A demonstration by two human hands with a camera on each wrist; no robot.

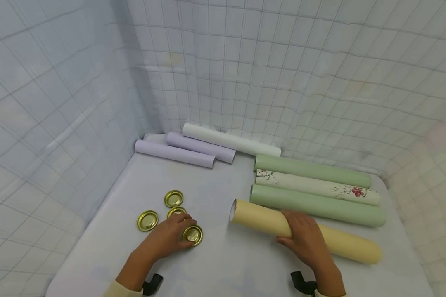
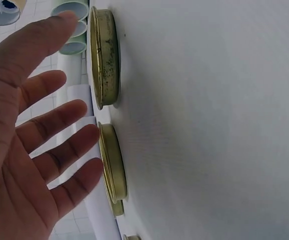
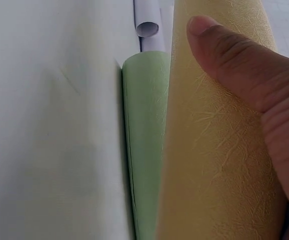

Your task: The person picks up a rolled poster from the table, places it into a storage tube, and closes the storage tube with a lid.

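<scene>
My right hand [image 1: 304, 236] grips a yellow paper roll [image 1: 343, 243] around its middle, its near-left end raised toward the centre. In the right wrist view my thumb [image 3: 239, 60] lies along the roll's textured surface. Over on the left, my left hand [image 1: 168, 238] hovers with spread, loosely bent fingers at a shallow gold metal dish [image 1: 192, 235], holding nothing. Its thumb [image 2: 39, 42] overlaps that dish's rim in the left wrist view. Beside the hand are more gold dishes: one at left [image 1: 147, 220], one behind [image 1: 173, 198] and one partly hidden by the fingers [image 1: 176, 210].
Behind the yellow roll lie two green rolls [image 1: 316, 205] with a floral roll [image 1: 316, 185] between them. Two lilac rolls [image 1: 174, 153] and a white roll [image 1: 230, 139] rest at the back. Grid-patterned sheeting [image 1: 260, 70] encloses the white table [image 1: 223, 264].
</scene>
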